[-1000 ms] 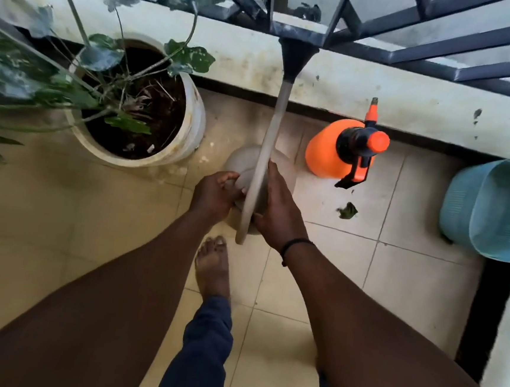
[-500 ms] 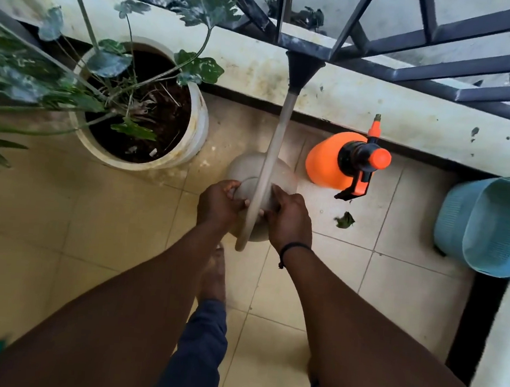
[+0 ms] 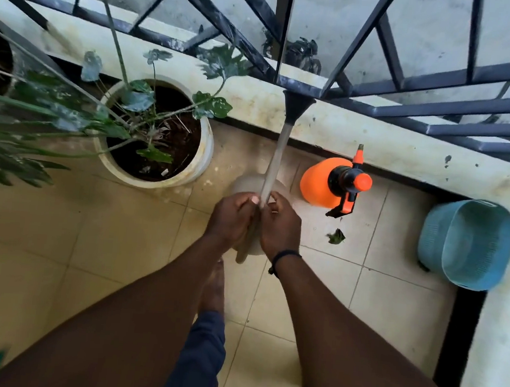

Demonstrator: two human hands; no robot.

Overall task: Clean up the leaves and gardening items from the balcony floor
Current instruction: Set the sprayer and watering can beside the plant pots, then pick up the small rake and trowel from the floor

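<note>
both hands close on a pale translucent watering can [image 3: 250, 182] over the tiled balcony floor [image 3: 121, 231], the left hand [image 3: 230, 219] and right hand [image 3: 280, 226] curled around its slender spout [image 3: 277, 155], whose black funnel-shaped rose [image 3: 297, 106] reaches the low wall. an orange pressure sprayer [image 3: 318, 182] stands just beside, a torn green leaf [image 3: 335, 236] near it; a blue plastic basket [image 3: 466, 242] lies by the right edge, a white potted plant [image 3: 157, 135] left.

Floor [image 3: 113, 242]: beige square tiles, pale grout lines, dull stains near parapet.
Parapet [image 3: 406, 145]: low cream wall, grimy, chipped paint spots, dark skirting strip along base.
Railing [image 3: 442, 83]: dark metal bars, upright and diagonal, atop parapet.
Right edge: black strip [image 3: 459, 344] beside pale wall.
Light: soft daylight, no hard shadows.
</note>
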